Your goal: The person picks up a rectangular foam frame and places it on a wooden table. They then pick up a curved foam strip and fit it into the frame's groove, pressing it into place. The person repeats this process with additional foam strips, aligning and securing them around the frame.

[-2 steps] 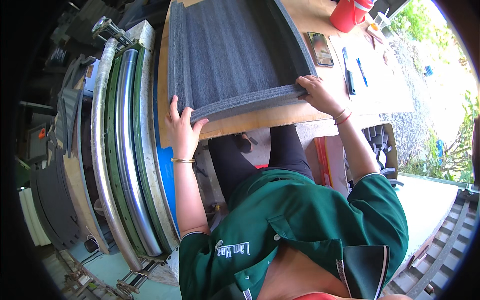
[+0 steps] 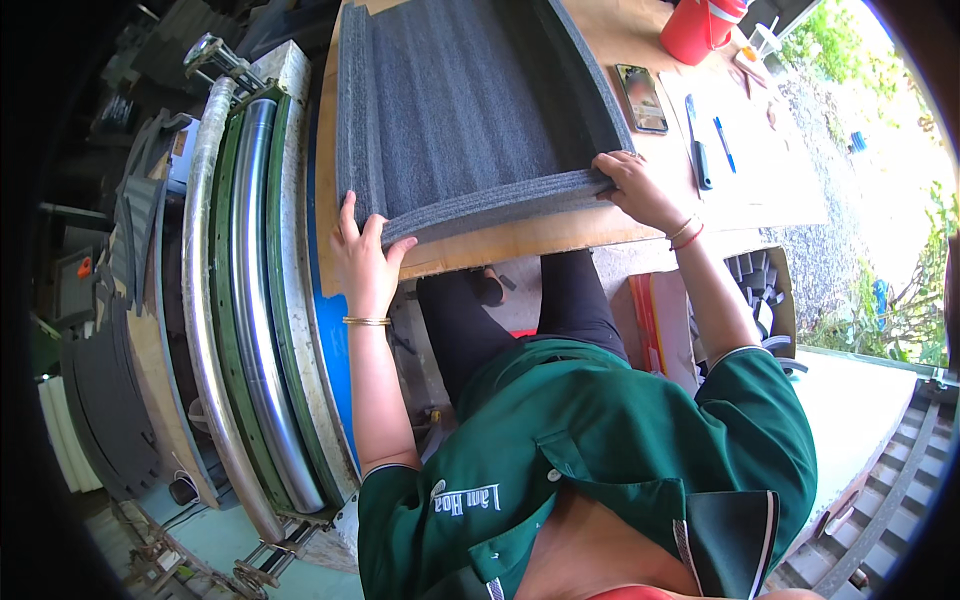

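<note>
A thick stack of dark grey felt-like sheets (image 2: 470,100) lies on a wooden board table (image 2: 520,240). My left hand (image 2: 362,255) grips the stack's near left corner, fingers spread over its edge. My right hand (image 2: 632,185) holds the near right corner of the same stack, fingers curled on the edge. Both wrists wear thin bracelets.
A phone (image 2: 642,97), a black marker (image 2: 697,145), a blue pen (image 2: 724,143) and a red cup (image 2: 697,28) lie on the table at right. A curved metal and green machine frame (image 2: 250,300) stands to my left. A box of black parts (image 2: 765,300) sits on the floor right.
</note>
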Available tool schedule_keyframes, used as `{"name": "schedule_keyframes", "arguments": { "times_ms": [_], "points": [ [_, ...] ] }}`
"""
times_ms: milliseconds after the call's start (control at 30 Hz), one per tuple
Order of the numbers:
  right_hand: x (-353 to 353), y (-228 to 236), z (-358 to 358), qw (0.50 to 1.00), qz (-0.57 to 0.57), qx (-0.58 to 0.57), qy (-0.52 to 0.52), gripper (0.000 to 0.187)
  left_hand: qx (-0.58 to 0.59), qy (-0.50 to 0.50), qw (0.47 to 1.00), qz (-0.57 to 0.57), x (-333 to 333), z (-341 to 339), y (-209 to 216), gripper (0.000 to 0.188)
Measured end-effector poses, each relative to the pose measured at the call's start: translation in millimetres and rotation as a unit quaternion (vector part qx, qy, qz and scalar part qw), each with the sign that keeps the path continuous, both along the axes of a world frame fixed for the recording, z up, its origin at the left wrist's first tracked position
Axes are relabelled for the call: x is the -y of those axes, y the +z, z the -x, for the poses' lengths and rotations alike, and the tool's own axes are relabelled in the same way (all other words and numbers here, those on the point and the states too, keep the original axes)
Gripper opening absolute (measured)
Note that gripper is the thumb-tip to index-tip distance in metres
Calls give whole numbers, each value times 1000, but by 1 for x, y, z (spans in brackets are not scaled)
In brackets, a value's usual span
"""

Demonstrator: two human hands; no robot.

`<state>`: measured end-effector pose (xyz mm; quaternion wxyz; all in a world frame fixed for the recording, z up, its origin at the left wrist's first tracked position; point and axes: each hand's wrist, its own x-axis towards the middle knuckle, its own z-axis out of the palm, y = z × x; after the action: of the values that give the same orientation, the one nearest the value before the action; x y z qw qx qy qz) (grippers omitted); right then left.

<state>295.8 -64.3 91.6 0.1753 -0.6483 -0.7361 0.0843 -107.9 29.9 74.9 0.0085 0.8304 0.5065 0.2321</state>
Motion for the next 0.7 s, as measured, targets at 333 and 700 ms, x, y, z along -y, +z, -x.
{"name": "schedule_keyframes", "arguments": {
  "times_ms": [333,700],
  "points": [
    [2,-5,15,991,-13,128,-35,38,-18,27,999,12,5,-5,0,49],
    [-46,15,123,985,-2,124,124,50,-4,17,1000,23,8,-8,10,49]
  ]
}}
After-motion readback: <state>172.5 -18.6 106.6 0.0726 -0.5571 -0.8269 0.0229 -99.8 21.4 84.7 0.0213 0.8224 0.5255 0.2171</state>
